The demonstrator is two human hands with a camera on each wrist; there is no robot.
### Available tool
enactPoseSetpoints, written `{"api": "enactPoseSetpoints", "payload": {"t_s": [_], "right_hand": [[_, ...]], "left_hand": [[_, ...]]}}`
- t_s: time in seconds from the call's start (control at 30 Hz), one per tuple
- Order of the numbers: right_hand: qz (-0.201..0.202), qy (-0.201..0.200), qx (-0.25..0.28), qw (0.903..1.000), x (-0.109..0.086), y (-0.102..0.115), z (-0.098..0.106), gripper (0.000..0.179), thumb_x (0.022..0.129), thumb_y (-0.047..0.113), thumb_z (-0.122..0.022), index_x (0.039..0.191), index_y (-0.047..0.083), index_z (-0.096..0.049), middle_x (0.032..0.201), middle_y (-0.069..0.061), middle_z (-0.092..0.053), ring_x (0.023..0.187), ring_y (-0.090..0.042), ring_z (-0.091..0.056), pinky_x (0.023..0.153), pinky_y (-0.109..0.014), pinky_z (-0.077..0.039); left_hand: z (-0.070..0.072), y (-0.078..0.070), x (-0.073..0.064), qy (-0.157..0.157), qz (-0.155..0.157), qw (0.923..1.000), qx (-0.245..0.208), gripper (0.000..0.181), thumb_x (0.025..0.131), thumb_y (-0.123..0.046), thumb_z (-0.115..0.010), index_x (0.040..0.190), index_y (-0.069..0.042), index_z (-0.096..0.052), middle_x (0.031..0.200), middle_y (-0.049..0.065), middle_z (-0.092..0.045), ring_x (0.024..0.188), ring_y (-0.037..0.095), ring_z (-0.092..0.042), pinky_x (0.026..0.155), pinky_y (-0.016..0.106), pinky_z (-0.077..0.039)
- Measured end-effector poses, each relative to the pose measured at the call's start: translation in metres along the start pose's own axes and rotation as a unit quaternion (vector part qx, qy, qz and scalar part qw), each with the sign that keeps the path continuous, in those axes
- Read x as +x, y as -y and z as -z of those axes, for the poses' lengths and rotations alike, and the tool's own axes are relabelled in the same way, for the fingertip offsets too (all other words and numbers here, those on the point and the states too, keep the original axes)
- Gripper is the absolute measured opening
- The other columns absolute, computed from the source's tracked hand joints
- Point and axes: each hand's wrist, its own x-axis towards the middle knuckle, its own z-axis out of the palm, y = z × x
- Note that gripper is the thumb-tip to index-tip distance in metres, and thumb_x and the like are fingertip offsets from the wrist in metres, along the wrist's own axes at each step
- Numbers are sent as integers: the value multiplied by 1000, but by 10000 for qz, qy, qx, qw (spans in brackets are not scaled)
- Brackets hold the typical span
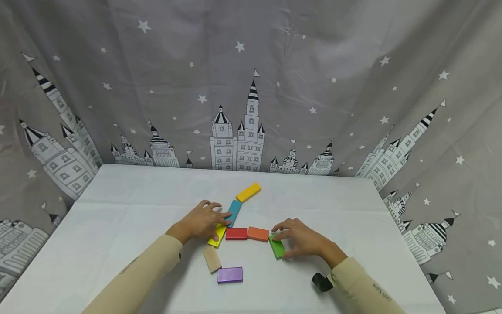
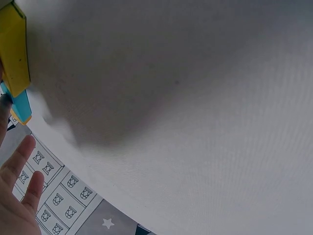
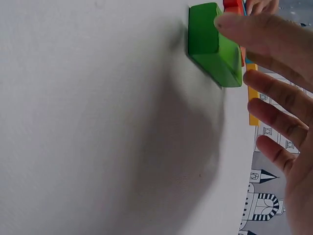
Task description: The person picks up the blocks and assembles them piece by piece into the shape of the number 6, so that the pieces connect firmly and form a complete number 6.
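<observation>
My left hand (image 1: pixel 201 220) reaches over the left end of the layout. Its thumb lies at the bright yellow block (image 1: pixel 218 240), and a finger touches the blue block (image 1: pixel 234 211); the left wrist view catches only part of these fingers. On the right, my right hand (image 1: pixel 300 237) holds the green block (image 1: pixel 277 248) between thumb and index finger, the other fingers spread. Between the hands lie a red block (image 1: pixel 236 234) and an orange block (image 1: pixel 258 234), end to end. The green block (image 3: pixel 215 44) shows large under the thumb in the right wrist view.
An amber-yellow block (image 1: pixel 249 192) lies beyond the blue one. Nearer me are a plain wooden block (image 1: pixel 212 260) and a purple block (image 1: pixel 230 275). All rest on a white-covered table (image 1: pixel 129 209), backed by a grey castle-print curtain (image 1: pixel 298 87).
</observation>
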Motion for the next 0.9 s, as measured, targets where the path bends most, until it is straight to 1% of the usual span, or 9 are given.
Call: {"api": "enactPoseSetpoints", "payload": {"t_s": [0.13,0.23,0.33,0.47,0.6,0.83,0.9], "right_hand": [[-15,190,79,9998,2,-2,0,46,77,29,-82,120,16,-70,129,2,-59,118,-17,-49,99,-35,-41],[13,255,-1,9997,3,-3,-1,45,78,30,-81,120,17,-70,127,3,-60,116,-16,-50,98,-33,-41],[48,230,-98,9997,1,-4,-2,45,78,31,-80,120,17,-70,125,3,-61,114,-16,-50,96,-32,-41],[154,88,-98,9998,-1,-4,-3,45,76,30,-83,118,16,-71,121,1,-62,110,-17,-51,92,-32,-42],[19,36,-56,10000,-2,-3,-6,46,75,33,-83,117,19,-72,118,2,-62,107,-15,-51,91,-31,-42],[-308,84,138,9994,-4,4,-15,48,72,42,-83,116,26,-72,111,7,-59,102,-10,-48,89,-28,-44],[-328,27,213,9992,-4,7,-18,48,71,44,-83,115,26,-73,108,9,-58,100,-8,-48,88,-28,-43]], "left_hand": [[0,-1,-1,7,46,10000,-50,61,76,-46,-76,132,-27,-60,143,-8,-49,134,30,-38,108,52,-28],[0,-2,-2,-6,53,10000,-47,61,75,-46,-76,131,-28,-61,143,-8,-49,134,30,-38,108,52,-28],[0,-3,-1,-9,21,10000,-29,61,76,-45,-76,132,-27,-61,143,-8,-50,134,31,-39,108,52,-28],[0,-4,0,-5,37,10000,1,61,75,-45,-76,132,-28,-61,143,-8,-50,134,30,-39,108,52,-29],[0,-3,1,-6,73,10000,-12,61,75,-45,-76,131,-27,-61,142,-8,-50,134,30,-39,108,53,-28],[0,-2,2,-4,83,10000,-32,61,75,-44,-76,131,-27,-61,143,-8,-50,134,31,-38,109,54,-27],[0,-2,1,0,79,10000,-25,61,75,-44,-76,131,-27,-61,142,-7,-50,134,31,-38,108,54,-27]]}}
